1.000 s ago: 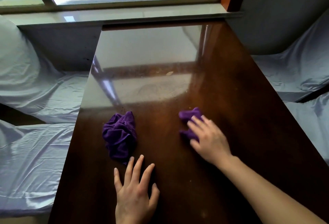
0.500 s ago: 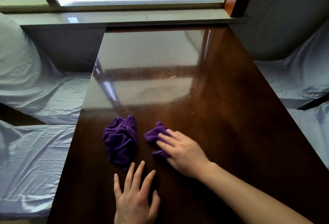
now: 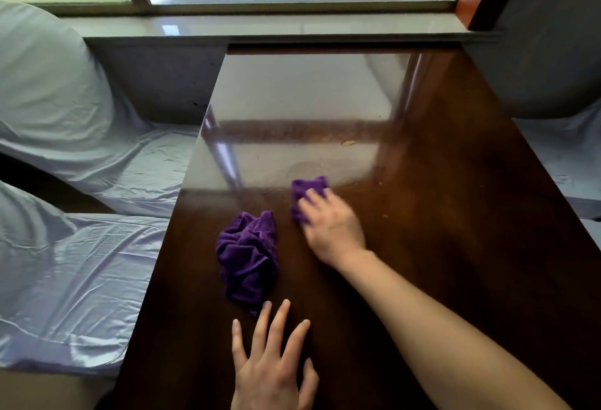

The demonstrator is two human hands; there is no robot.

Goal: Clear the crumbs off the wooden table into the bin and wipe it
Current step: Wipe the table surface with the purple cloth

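A glossy dark wooden table (image 3: 439, 214) runs from me to the window sill. My right hand (image 3: 331, 227) presses a small purple cloth (image 3: 307, 190) flat on the table near its middle. A second, crumpled purple cloth (image 3: 248, 256) lies loose to the left of that hand. My left hand (image 3: 271, 367) rests palm down on the near part of the table with fingers spread, just below the crumpled cloth and holding nothing. A pale crumb (image 3: 349, 142) and a few specks lie further up the table. No bin is in view.
Seats draped in pale satin covers flank the table on the left (image 3: 81, 247) and on the right (image 3: 566, 162). A stone window sill (image 3: 260, 30) and a window close off the far end.
My right hand swept the small cloth leftward towards the crumpled cloth, then pushed it up and away across the table. My left hand and the crumpled cloth stayed in place.
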